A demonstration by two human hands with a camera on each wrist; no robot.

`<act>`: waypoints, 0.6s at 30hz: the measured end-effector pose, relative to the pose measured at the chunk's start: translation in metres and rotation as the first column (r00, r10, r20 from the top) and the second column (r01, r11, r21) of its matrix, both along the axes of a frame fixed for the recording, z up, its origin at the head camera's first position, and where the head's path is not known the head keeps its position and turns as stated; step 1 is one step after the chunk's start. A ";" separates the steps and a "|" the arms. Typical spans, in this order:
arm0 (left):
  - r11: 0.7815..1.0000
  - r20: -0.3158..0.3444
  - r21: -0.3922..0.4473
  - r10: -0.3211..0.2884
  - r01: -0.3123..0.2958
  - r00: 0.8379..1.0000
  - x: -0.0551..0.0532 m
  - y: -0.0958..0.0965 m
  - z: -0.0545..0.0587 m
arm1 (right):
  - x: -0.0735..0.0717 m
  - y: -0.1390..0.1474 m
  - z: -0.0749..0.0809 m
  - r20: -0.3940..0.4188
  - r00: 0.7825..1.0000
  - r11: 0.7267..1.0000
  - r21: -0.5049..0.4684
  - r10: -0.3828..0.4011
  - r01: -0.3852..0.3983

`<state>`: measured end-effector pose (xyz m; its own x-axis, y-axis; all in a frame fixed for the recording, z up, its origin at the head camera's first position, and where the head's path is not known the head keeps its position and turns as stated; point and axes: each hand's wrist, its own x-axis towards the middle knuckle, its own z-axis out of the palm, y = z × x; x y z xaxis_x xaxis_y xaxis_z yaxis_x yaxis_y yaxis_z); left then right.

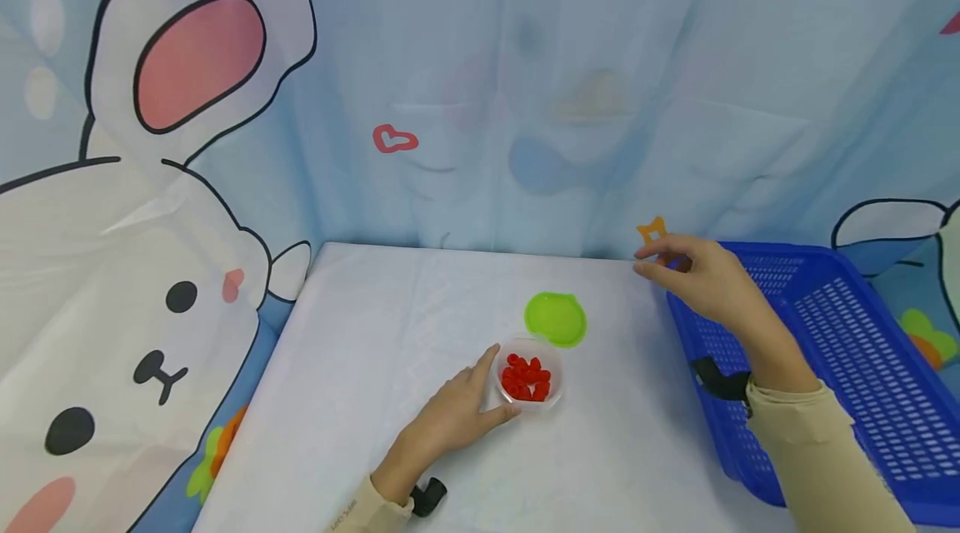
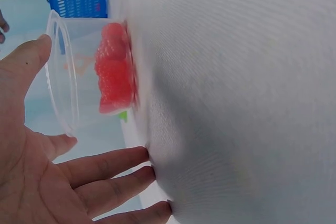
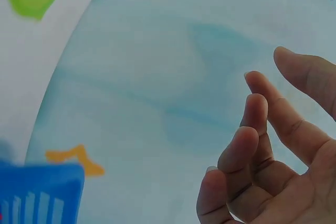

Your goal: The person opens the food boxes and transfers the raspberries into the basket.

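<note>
A clear plastic cup (image 1: 553, 400) stands on the white table, its bottom covered with several red raspberry-like pieces (image 1: 525, 376). My left hand (image 1: 457, 412) holds the cup from its left side, thumb and index finger at the rim (image 2: 73, 103). The other fingers of that hand (image 2: 113, 166) reach down to the tabletop. A round green lid (image 1: 555, 319) lies flat just behind the cup. My right hand (image 1: 693, 275) is raised by the back left corner of the blue basket (image 1: 813, 271). Its fingers are loosely bent, with nothing between them and the thumb (image 3: 310, 74).
The blue plastic basket with slotted walls takes up the right side of the table (image 1: 360, 291). Behind the table hangs a light blue printed curtain (image 1: 480, 100). A large printed rabbit (image 1: 187, 208) fills the left.
</note>
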<state>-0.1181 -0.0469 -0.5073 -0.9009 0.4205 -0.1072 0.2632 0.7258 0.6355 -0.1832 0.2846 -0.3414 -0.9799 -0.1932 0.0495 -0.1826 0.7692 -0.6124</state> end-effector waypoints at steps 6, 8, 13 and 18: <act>1.000 0.001 0.006 0.001 -0.001 1.000 0.000 0.002 0.000 | 0.012 -0.026 -0.003 -0.067 0.995 0.996 -0.049 0.070 -0.073; 1.000 0.001 0.007 0.002 -0.002 1.000 0.000 0.001 0.000 | 0.014 -0.035 -0.006 -0.095 0.991 0.992 -0.075 0.098 -0.105; 1.000 0.011 0.006 0.006 -0.006 1.000 0.000 0.001 0.001 | 0.011 -0.057 -0.027 -0.156 0.975 0.970 -0.156 0.161 -0.185; 1.000 0.009 -0.004 0.012 -0.012 1.000 0.000 0.001 0.000 | 0.007 -0.072 -0.067 -0.172 0.965 0.941 -0.241 0.197 -0.235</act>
